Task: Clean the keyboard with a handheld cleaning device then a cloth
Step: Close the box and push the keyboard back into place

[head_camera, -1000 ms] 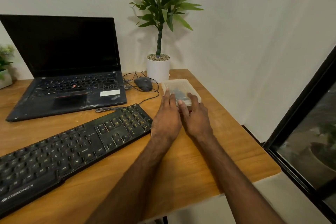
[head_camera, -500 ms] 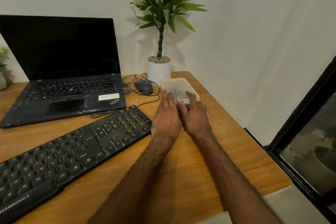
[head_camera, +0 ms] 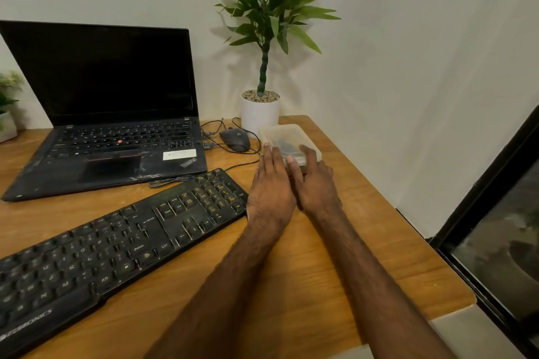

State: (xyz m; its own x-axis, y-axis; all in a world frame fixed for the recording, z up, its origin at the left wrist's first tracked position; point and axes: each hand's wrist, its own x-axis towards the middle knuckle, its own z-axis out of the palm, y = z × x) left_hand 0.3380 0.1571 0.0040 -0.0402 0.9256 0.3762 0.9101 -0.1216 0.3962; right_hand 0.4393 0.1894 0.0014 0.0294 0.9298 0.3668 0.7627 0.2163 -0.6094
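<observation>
A dusty black keyboard point(head_camera: 116, 245) lies slanted across the wooden desk point(head_camera: 335, 271). Right of its number pad stands a small translucent plastic box point(head_camera: 284, 134) with a lid and dark contents that I cannot make out. Both hands lie side by side on the box's near end. My left hand point(head_camera: 271, 186) has straight fingers resting on the lid's left side. My right hand point(head_camera: 313, 183) rests on the lid's right side, fingers extended over it. A bit of red shows between the hands at the box's near edge. No cloth is visible.
An open black laptop point(head_camera: 110, 114) stands behind the keyboard. A black mouse point(head_camera: 234, 138) with cables lies left of the box. A potted plant in a white pot point(head_camera: 260, 114) stands at the back corner. The desk's right edge drops off beside a dark window frame point(head_camera: 481, 204).
Both hands have stayed on the box lid with almost no movement. The camera has shifted slightly, so the scene sits a little differently in view.
</observation>
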